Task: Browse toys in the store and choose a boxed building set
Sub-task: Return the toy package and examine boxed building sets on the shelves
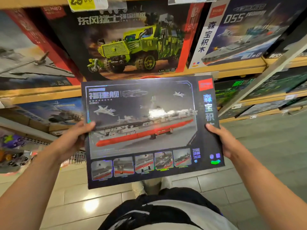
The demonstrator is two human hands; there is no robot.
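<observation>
I hold a large flat dark boxed building set [149, 130] in front of me, its face toward the camera. It pictures a grey aircraft carrier with a red hull, jets above it and a row of small photos along the bottom. My left hand [73, 138] grips the box's left edge, thumb on the front. My right hand [221, 138] grips the right edge the same way. The box hangs in the air in front of the shelves, tilted slightly.
Wooden shelves [216, 70] behind hold more boxed sets: a green camouflage truck box [129, 42], a warship box [245, 30] at the right, an aircraft box [25, 60] at the left. A yellow price tag [83, 2] hangs above. A metal upright [265, 72] slants at right. Tiled floor [74, 196] below.
</observation>
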